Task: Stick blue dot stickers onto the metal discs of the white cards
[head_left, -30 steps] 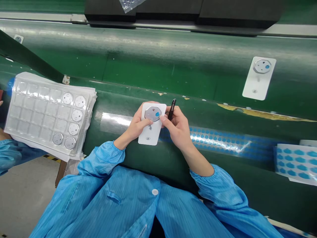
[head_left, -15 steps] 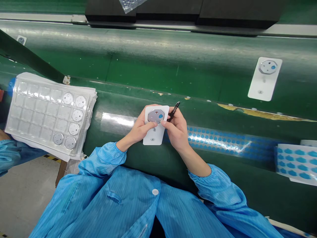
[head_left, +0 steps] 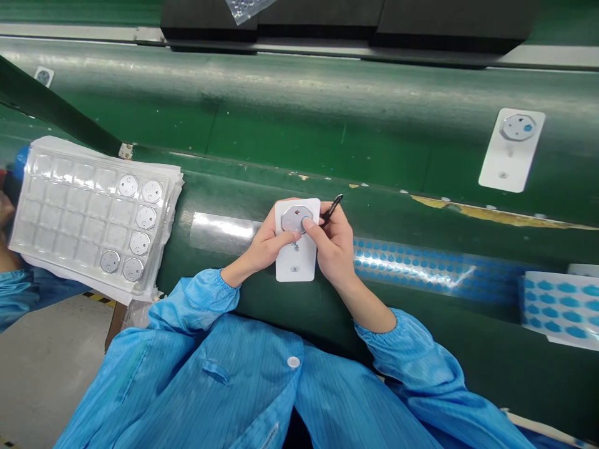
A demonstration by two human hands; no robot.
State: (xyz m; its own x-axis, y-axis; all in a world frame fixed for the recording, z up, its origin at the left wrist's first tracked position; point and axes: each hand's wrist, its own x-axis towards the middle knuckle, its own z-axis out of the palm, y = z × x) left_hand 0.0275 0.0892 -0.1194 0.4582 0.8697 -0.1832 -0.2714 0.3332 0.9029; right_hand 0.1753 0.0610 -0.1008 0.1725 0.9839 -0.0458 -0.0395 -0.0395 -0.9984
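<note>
Six metal discs (head_left: pixel 139 215) in tray (head_left: pixel 56 212), left hand (head_left: pixel 266 243) fingers gripping white card (head_left: pixel 297 255), right hand (head_left: pixel 330 246) clasping tweezers (head_left: pixel 333 206)

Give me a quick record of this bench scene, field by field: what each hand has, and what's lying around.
Left hand: grips the white card from its left side, thumb on the metal disc
Right hand: fingertip pressing on the disc, black tweezers tucked in the grip
Left of hands: clear tray with six discs along its right part
Right of hands: strip of blue stickers
On the green belt: second card with disc, far right
</note>
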